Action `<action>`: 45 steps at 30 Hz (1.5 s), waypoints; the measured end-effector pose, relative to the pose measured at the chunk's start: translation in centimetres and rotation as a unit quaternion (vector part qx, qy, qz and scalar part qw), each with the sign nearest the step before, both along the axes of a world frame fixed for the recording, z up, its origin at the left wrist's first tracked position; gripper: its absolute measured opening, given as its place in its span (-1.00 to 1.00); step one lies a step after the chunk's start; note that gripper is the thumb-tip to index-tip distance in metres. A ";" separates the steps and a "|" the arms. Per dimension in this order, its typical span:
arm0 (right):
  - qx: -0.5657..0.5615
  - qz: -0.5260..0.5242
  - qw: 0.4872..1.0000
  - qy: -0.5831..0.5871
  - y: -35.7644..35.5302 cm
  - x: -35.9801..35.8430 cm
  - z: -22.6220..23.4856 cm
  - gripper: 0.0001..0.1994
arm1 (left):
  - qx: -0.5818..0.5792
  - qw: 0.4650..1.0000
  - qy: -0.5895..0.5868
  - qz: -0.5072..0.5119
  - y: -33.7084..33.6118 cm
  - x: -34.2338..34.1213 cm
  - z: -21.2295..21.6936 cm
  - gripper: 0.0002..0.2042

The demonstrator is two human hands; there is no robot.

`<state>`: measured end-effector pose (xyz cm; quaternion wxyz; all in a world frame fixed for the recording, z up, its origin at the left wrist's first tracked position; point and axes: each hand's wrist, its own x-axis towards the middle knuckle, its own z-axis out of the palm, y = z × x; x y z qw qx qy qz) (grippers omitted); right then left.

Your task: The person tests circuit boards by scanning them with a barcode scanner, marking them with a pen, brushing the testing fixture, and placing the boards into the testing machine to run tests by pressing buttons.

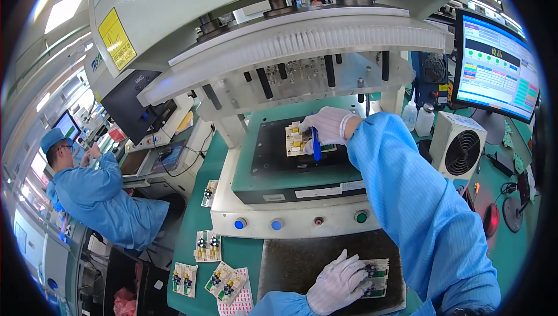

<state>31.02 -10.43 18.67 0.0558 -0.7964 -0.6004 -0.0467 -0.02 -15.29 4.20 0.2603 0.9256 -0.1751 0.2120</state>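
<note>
My right hand [330,125], in a white glove, is closed around a blue pen-shaped tool [317,145]. It is over a cream circuit board with yellow parts [294,140], on the black plate of the press fixture [264,147]. The hand covers part of that board. Lower down, my left hand [337,284], also gloved, has its fingers over the left edge of another circuit board [380,276] with dark parts. That board lies on a dark mat [285,263]. The fingertips are partly hidden among its parts, and the hand seems to grip it.
The clear upper plate [302,77] with black posts hangs above my right hand. Several boards [208,246] lie at left, near a red-marked sheet [241,298]. Buttons [277,223] line the press front. A monitor [495,63] and fan unit [459,150] stand right. A co-worker [104,188] sits left.
</note>
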 end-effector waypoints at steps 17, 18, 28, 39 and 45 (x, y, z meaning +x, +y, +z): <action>-0.067 -0.034 0.997 -0.036 0.8 -0.3 0.1 -0.37 | -0.023 1.000 0.009 -0.004 0.1 0.5 0.3 -0.70; -0.077 -0.047 0.995 -0.047 0.7 -0.6 -0.1 -0.40 | -0.046 0.999 -0.005 0.004 0.2 0.4 0.5 -0.72; 0.378 -0.117 0.917 -0.040 -11.8 -9.6 -4.9 -0.54 | 0.150 0.823 -0.014 0.547 10.8 -0.3 2.0 -0.45; 0.373 -0.264 0.889 -0.023 -22.7 -16.7 -16.4 -0.69 | 0.030 0.804 0.088 0.587 12.1 -0.5 0.0 -0.50; 0.282 -0.317 0.901 -0.094 -23.2 -16.9 -16.5 -0.74 | 0.017 0.813 0.088 0.576 12.6 -0.6 -0.6 -0.58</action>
